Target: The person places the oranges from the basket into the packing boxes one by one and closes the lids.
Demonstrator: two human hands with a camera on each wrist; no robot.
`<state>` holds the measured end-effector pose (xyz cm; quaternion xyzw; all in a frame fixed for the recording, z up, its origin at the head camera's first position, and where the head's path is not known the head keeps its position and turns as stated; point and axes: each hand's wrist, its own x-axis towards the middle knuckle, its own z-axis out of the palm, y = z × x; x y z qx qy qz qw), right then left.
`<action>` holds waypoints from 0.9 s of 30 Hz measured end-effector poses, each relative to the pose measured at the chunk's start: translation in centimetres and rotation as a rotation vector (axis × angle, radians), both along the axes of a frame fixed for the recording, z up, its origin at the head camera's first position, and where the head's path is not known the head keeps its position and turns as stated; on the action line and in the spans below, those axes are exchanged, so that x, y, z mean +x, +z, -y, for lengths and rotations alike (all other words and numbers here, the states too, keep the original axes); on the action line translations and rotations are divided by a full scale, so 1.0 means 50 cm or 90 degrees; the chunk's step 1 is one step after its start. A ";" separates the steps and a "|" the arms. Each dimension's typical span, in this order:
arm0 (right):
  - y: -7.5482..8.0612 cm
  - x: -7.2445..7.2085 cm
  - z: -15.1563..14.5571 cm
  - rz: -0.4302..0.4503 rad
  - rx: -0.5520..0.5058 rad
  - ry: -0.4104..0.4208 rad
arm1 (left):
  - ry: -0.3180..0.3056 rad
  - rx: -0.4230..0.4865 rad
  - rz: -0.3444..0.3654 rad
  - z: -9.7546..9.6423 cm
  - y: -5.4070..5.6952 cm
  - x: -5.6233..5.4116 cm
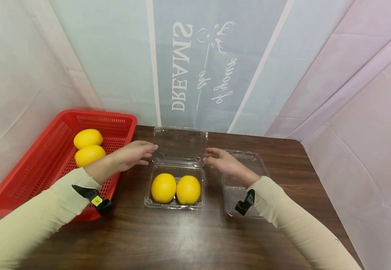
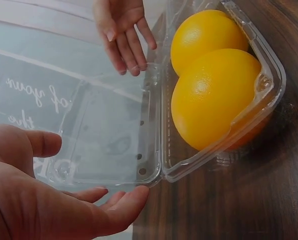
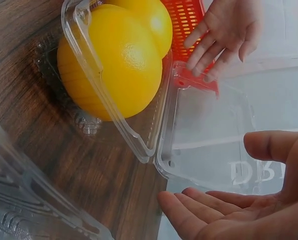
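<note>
A clear plastic clamshell box [image 1: 149, 204] stands on the table with its lid [image 1: 181, 146] raised at the back. Two yellow oranges [image 1: 163, 188] sit side by side in its base; the left wrist view shows the oranges [image 2: 216, 97] close up. My left hand [image 1: 133, 154] is at the lid's left edge, fingers extended and thumb apart. On the opposite side my right hand [image 1: 224, 160] is by the lid's right edge, its fingers [image 3: 204, 207] loosely extended. Neither hand grips anything. Whether the fingertips touch the lid, I cannot tell.
At the left stands a red perforated basket [image 1: 30, 170] holding two more yellow oranges [image 1: 89, 138]. A second clear box [image 1: 234, 195] lies at the right, partly under my right forearm. A printed cloth backdrop [image 1: 266, 112] hangs behind the wooden table [image 1: 182, 243].
</note>
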<state>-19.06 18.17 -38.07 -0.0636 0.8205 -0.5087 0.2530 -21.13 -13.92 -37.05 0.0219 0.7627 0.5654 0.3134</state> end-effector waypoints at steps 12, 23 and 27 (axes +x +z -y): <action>0.017 0.006 -0.006 -0.029 0.040 -0.004 | -0.013 0.012 0.004 0.015 0.011 0.011; 0.028 0.011 -0.004 0.003 -0.012 -0.004 | -0.013 0.010 0.032 0.022 0.021 0.025; 0.029 0.015 -0.002 0.011 -0.014 -0.005 | -0.008 0.003 0.037 0.021 0.024 0.031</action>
